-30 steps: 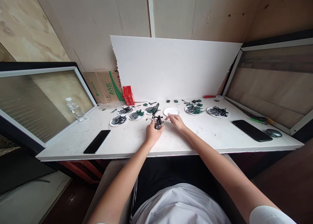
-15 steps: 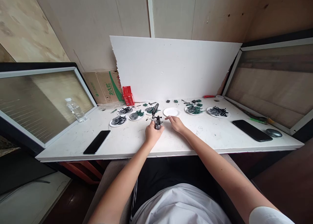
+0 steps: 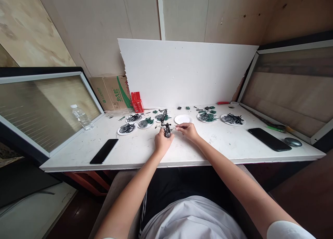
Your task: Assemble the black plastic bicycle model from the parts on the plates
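A white worktable stands before an upright white board. The left hand is closed on the near end of a small black model, bicycle-like in form, over the table's middle; whether it rests on the surface cannot be told. Its wheel faces away from the person. The right hand, just beside it, has thumb and fingers pinched on a thin dark piece directed at the model; contact is unconfirmed. Assessment: the model appears light, stiff and probably smooth, its slender projections liable to snap; the dense central body offers the sounder hold.
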A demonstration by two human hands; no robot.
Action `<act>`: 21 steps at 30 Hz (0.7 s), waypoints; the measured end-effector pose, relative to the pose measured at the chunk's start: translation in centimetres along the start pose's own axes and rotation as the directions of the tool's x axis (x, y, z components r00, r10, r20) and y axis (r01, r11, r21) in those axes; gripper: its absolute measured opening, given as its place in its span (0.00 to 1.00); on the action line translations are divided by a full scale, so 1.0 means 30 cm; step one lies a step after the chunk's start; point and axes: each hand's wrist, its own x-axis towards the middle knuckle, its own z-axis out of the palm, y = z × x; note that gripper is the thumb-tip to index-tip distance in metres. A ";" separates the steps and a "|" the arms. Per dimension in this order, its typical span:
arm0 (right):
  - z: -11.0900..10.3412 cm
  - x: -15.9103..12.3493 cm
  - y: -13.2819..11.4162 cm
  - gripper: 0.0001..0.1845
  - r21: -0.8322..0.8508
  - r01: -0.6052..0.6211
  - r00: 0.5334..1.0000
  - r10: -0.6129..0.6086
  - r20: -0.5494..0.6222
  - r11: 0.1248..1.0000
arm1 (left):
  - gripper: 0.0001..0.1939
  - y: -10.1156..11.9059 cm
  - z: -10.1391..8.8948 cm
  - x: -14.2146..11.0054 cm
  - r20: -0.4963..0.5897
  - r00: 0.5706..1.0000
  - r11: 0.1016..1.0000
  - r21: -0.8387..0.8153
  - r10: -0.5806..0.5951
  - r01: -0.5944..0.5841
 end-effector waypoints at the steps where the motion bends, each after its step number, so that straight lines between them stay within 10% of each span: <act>1: 0.003 -0.001 -0.004 0.28 0.041 -0.032 0.999 0.032 0.011 0.999 | 0.08 0.001 0.000 0.000 -0.001 1.000 1.000 0.003 -0.004 0.004; 21: 0.018 -0.021 -0.056 0.27 0.138 -0.076 0.980 0.049 0.192 0.988 | 0.14 -0.001 -0.001 0.005 0.025 1.000 1.000 0.001 -0.017 0.017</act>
